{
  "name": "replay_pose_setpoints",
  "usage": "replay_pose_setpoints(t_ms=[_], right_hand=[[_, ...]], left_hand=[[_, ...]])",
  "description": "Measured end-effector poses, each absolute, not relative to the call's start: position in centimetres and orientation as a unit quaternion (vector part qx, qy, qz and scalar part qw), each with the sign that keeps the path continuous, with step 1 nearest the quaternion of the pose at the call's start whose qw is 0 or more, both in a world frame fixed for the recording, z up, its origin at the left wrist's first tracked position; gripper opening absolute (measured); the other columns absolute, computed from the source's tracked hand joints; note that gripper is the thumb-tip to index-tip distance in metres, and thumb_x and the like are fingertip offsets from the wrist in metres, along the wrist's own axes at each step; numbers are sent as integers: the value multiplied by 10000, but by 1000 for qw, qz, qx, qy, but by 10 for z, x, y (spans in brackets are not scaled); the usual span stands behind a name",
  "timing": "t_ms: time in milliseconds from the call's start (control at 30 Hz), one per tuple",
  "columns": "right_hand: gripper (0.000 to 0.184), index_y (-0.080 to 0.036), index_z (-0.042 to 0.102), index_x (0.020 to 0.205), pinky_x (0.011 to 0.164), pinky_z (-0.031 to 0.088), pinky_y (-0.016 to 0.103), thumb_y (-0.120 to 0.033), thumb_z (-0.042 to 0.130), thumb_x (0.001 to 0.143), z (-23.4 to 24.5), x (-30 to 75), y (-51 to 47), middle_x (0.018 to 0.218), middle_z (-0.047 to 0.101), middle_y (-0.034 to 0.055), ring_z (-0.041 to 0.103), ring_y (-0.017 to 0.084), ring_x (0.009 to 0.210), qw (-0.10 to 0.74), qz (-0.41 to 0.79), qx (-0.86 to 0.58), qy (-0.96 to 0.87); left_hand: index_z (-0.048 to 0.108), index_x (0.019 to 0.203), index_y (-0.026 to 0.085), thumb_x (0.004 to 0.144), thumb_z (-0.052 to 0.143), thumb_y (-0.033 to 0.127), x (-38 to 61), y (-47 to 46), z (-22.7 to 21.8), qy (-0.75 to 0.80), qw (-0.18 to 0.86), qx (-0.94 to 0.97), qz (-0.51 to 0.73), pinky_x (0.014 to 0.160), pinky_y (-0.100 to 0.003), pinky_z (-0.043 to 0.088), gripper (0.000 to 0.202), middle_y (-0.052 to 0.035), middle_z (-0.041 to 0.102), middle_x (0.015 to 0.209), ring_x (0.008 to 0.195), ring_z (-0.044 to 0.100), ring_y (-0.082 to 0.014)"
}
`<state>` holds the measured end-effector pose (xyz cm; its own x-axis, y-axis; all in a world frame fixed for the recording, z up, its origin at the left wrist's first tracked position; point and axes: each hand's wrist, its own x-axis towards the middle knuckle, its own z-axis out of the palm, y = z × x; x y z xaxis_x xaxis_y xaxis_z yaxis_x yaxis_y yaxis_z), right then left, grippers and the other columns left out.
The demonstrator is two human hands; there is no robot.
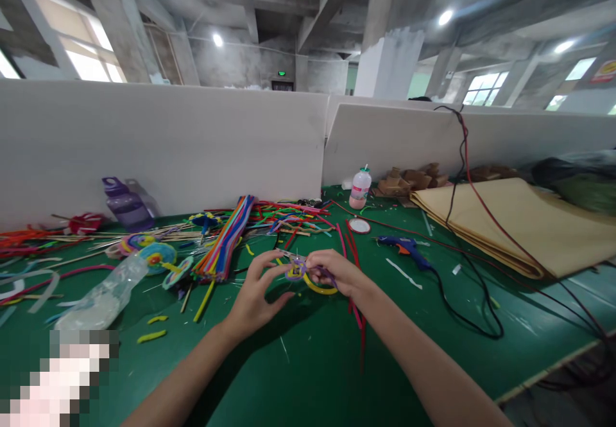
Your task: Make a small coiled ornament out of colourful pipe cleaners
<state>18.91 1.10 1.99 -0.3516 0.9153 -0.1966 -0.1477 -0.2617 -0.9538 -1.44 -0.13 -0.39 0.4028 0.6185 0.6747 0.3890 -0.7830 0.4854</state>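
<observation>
Both my hands meet over the green table (308, 375), pinching one small pipe-cleaner piece (303, 273) made of purple and yellow loops. My left hand (255, 292) grips its left side with thumb and fingers curled. My right hand (334, 271) is closed on its right side, and a yellow loop curves out beneath it. Just behind the hands lies a bundle of coloured pipe cleaners (226, 241). Red pipe cleaners (353, 266) lie on the table under my right wrist.
A blue glue gun (404, 247) with a black cable lies to the right, near a tan folded sheet (520, 221). A small white bottle (360, 188), a purple bottle (126, 205), spiral discs (156, 257) and a clear plastic bag (103, 295) lie about. White partitions stand behind.
</observation>
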Motion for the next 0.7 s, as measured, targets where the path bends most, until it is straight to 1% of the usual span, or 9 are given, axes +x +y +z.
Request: replay_pose_setpoints(t_ms=[67,133,200,300,367,433,500,600,700], right_hand=[[115,-150,480,548,349,141,172,-197,569,604,17,188,11,437,438,-56,395,48,384,376,702,-402,-451],[111,-148,489,552,349,147,172,-195,577,602,15,186,11,436,442,-54,421,56,395,368,712,-394,-450],[99,-146,510,557,348,145,177,-199,575,608,14,183,10,434,462,-48,408,54,381,370,699,-401,-463],[79,-143,545,567,357,132,183,-197,561,622,14,179,8,420,482,-47,323,35,339,379,634,-452,-500],[76,-144,567,573,380,180,179,-192,558,632,15,176,7,423,486,-46,331,40,361,396,570,-480,-537],[89,-150,581,576,428,264,183,-194,554,649,17,173,5,448,494,-39,400,63,421,420,501,-485,-580],[105,-157,583,582,488,320,197,-195,542,671,19,171,2,497,514,-29,458,89,495,440,416,-484,-632],[120,-165,560,598,544,330,207,-166,510,707,22,170,-3,579,534,-16,476,103,573,444,247,-475,-719],[132,-169,544,642,606,335,217,-133,473,748,23,172,-7,651,536,5,475,118,658,407,94,-426,-802]], left_hand=[[625,1011,264,718,641,202,-15,0,-5,298,83,839,448,979,-447,343,301,-78,565,1148,1157,439,-255],[662,920,260,735,624,201,-15,0,-5,304,77,840,443,985,-445,334,198,-63,631,1058,1152,447,-254],[682,846,260,744,614,211,-14,0,-4,318,100,836,435,977,-441,337,133,-53,679,950,1136,465,-259],[694,800,253,739,618,236,-13,-2,-1,348,172,806,448,930,-409,373,99,-54,695,850,1056,524,-260],[695,782,238,727,629,259,-12,-4,1,370,231,767,471,883,-369,400,89,-60,685,872,974,563,-247],[688,760,220,717,636,286,-10,-5,3,392,294,723,487,838,-328,415,94,-59,677,883,896,586,-227],[675,729,201,706,645,315,-7,-4,4,416,359,676,490,767,-291,427,120,-46,676,815,804,595,-206],[655,700,173,695,658,329,-4,-2,3,428,464,600,490,670,-243,418,156,-21,650,700,695,572,-165],[643,673,147,696,668,296,-4,-1,2,392,569,529,492,663,-218,411,153,-17,618,680,685,550,-134]])
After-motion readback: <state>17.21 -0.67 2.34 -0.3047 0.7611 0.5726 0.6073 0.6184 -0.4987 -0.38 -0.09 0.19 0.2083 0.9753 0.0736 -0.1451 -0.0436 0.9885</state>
